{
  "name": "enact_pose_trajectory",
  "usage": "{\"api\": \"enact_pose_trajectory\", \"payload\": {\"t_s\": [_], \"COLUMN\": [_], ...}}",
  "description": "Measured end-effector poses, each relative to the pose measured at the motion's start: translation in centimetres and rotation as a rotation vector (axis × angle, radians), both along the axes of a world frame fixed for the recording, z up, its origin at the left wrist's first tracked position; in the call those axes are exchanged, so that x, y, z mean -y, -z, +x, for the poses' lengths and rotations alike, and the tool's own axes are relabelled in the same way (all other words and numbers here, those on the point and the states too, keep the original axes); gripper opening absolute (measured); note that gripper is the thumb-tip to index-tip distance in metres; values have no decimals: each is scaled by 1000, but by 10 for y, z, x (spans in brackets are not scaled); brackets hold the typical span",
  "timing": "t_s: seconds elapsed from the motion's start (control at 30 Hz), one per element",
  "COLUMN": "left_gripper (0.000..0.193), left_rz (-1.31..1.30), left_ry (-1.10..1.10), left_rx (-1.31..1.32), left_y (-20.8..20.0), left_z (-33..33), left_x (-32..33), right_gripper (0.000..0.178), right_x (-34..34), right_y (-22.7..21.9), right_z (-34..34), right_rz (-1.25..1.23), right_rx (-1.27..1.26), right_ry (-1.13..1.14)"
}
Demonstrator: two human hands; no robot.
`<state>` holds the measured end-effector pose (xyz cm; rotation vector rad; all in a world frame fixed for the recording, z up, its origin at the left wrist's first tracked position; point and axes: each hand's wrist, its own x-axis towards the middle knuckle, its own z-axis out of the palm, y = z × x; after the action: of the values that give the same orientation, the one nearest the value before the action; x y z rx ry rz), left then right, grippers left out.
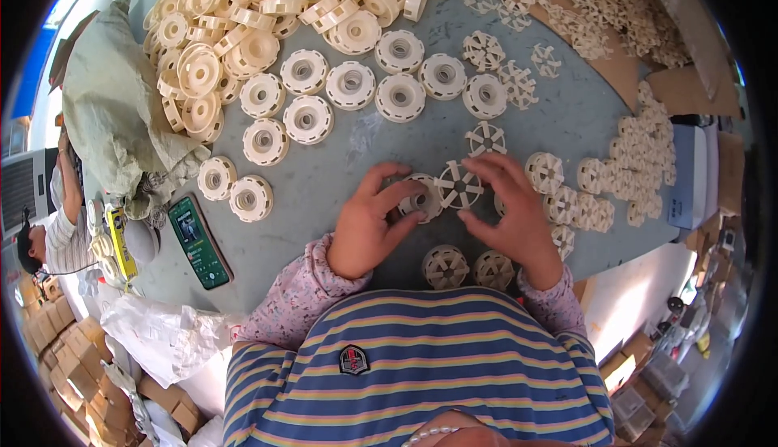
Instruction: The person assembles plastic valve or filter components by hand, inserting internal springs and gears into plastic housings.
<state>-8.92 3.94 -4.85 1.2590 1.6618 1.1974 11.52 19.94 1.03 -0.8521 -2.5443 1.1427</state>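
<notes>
A wide grey table fills most of the view, and a large heap of cream plastic wheels is piled along its far left edge, spilling toward a crumpled greenish sack at the left. Along the far right edge lies a spread of flat spoked inserts on brown cardboard. Between the heap and the person, loose wheels lie flat in rough rows, well apart from one another. At the right, a row of finished pieces runs along the table edge toward a taller stack. A phone with a lit green screen rests near the left edge of the table. The left hand lies on the table with thumb and fingers curled around a round wheel, pinning it flat. The right hand has its fingers closed on the rim of a spoked insert, which is tilted and touches the right side of that wheel, just in front of the person's chest. Two more assembled pieces sit just below the hands, near the striped shirt. Another person sits at the far left.
</notes>
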Motion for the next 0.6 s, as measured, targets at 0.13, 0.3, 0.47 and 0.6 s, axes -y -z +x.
{"api": "enact_pose_trajectory", "payload": {"t_s": [0.13,0.3,0.47,0.6], "left_gripper": [54,55,55,59], "left_rz": [-5,-11,-35,-21], "left_ry": [2,40,28,38], "left_rx": [80,234,205,144], "left_y": [-11,-3,-1,0], "left_z": [-3,-14,-13,-15], "left_x": [-2,0,-1,-5], "right_gripper": [67,69,66,64], "right_x": [2,10,9,13], "right_y": [0,11,22,13], "right_z": [0,-15,-18,-14], "right_rz": [-20,33,13,75], "right_rx": [-6,-19,-5,87], "right_ry": [-79,-205,-242,-262]}}
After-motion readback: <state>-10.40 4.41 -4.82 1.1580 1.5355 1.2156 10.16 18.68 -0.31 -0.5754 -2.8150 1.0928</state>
